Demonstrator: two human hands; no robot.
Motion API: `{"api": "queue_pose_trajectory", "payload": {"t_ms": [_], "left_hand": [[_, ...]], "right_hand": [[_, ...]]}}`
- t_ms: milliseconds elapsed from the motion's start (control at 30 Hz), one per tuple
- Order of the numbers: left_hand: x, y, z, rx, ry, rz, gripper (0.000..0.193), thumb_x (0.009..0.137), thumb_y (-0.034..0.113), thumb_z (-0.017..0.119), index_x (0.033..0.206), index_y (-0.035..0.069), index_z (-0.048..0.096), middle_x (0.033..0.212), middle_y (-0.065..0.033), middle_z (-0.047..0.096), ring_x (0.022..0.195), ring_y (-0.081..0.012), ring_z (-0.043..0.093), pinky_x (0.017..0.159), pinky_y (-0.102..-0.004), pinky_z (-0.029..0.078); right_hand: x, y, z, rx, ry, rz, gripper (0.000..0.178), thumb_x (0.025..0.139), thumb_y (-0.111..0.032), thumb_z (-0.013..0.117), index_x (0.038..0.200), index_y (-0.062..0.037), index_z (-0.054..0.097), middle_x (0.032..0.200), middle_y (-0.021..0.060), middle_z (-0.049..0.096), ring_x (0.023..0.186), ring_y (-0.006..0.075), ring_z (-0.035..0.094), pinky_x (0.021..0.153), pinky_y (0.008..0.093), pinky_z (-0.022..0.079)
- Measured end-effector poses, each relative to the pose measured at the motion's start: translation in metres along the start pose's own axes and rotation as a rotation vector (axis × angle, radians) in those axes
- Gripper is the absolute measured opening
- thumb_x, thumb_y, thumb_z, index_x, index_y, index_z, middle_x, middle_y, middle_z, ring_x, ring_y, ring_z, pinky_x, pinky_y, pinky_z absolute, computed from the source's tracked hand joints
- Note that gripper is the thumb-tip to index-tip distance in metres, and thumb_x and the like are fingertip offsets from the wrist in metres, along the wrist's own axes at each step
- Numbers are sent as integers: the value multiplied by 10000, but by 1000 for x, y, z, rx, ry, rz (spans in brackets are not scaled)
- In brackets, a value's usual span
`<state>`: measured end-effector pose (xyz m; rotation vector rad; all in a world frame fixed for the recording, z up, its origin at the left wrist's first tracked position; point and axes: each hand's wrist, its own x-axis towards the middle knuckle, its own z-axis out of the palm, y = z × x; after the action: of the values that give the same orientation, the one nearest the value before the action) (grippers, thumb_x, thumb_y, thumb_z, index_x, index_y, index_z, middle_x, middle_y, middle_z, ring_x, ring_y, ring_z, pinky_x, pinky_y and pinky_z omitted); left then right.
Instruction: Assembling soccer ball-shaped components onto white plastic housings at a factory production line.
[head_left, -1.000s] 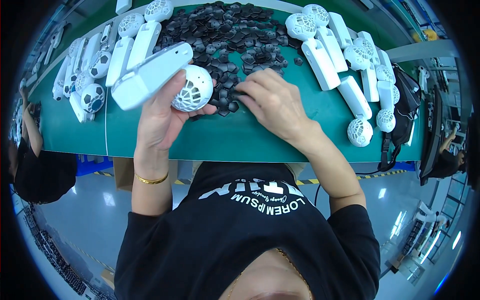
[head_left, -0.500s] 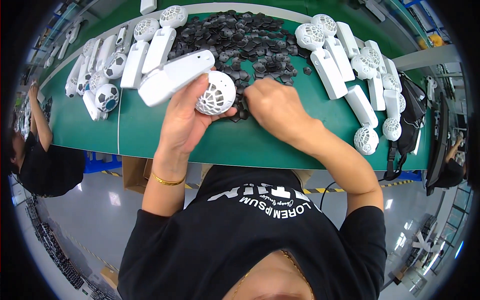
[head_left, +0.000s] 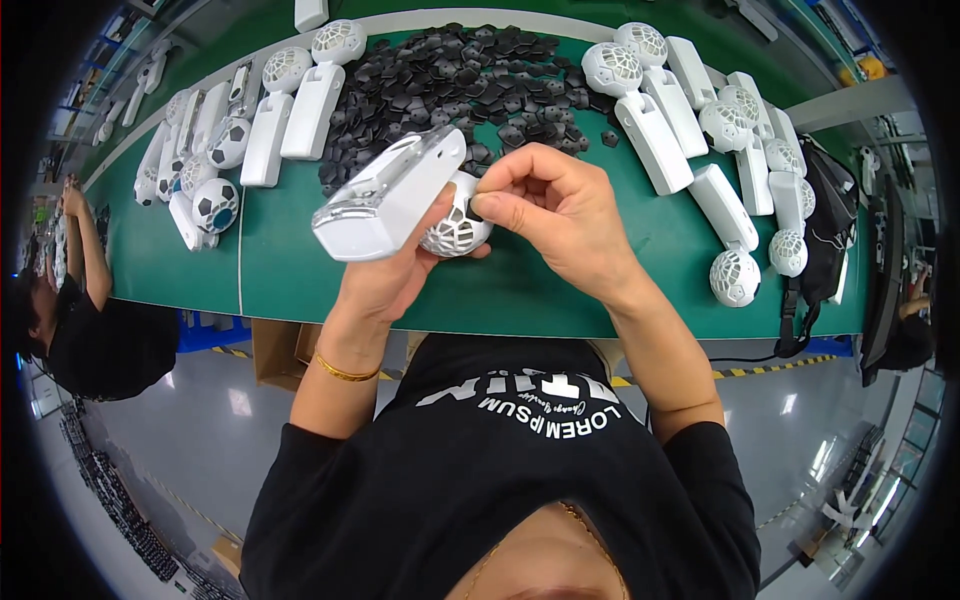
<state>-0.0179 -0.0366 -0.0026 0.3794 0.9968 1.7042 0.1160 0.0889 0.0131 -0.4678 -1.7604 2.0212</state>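
Note:
My left hand (head_left: 385,288) is wrapped round a white plastic device, made of a long body (head_left: 400,205) with a clear end and a latticed ball head (head_left: 456,238). The body tilts up to the left, and the ball faces my right hand. At the side of the ball, the thumb and forefinger of my right hand (head_left: 570,220) pinch a small black piece (head_left: 474,207), mostly covered by the fingertips. Whether the piece is seated in the ball cannot be made out. Beyond both hands lies a heap of black five-sided pieces (head_left: 430,95).
More white ball-headed devices (head_left: 655,145) lie in rows on the right of the green table (head_left: 540,300). At the left are others, some with black-patched balls (head_left: 216,205). A black bag (head_left: 825,200) rests at the right edge. Another person (head_left: 95,320) sits far left.
My right hand has come up from the heap to the ball with a small black piece. My left hand has tilted the device and shifted it slightly right and nearer.

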Motion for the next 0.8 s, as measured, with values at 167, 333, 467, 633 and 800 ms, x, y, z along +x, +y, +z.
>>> {"api": "queue_pose_trajectory", "payload": {"t_ms": [167, 333, 467, 633, 800], "left_hand": [[-8, -6, -3, 128, 60, 39, 309, 904, 108, 634, 1194, 32, 558, 1019, -83, 635, 844, -173, 656, 638, -335, 603], [-29, -10, -4, 357, 156, 42, 314, 878, 87, 668, 1170, 28, 569, 959, -59, 627, 771, -131, 620, 600, -272, 545], [-36, -13, -4, 358, 168, 30, 359, 874, 104, 677, 1199, 20, 549, 960, -68, 617, 764, -135, 611, 623, -264, 536], [-19, -10, -5, 179, 14, 58, 352, 937, 208, 539, 1223, 15, 474, 1032, -146, 592, 876, -268, 655, 558, -347, 575], [-11, -1, -12, 131, 119, 52, 340, 926, 181, 568, 1194, -14, 493, 962, -159, 634, 833, -243, 675, 568, -342, 594]], "right_hand": [[-2, 8, 3, 91, -27, 101, 145, 844, -20, 686, 942, -9, 581, 834, 17, 627, 738, 72, 603, 610, 191, 480], [-16, 23, 15, 115, -115, 187, 201, 829, -15, 694, 921, -60, 521, 799, 1, 600, 691, 45, 582, 541, 187, 458], [-20, 31, 14, 155, -125, 225, 195, 839, -15, 685, 926, -58, 515, 822, 12, 612, 703, 60, 588, 598, 199, 483], [-13, 32, -13, -401, 128, -69, 102, 850, -52, 680, 938, -30, 635, 844, 28, 631, 739, 75, 596, 647, 231, 496], [-11, 36, -46, -793, 368, -207, 130, 824, -53, 679, 938, 3, 654, 809, 83, 615, 643, 150, 577, 586, 259, 468]]}}
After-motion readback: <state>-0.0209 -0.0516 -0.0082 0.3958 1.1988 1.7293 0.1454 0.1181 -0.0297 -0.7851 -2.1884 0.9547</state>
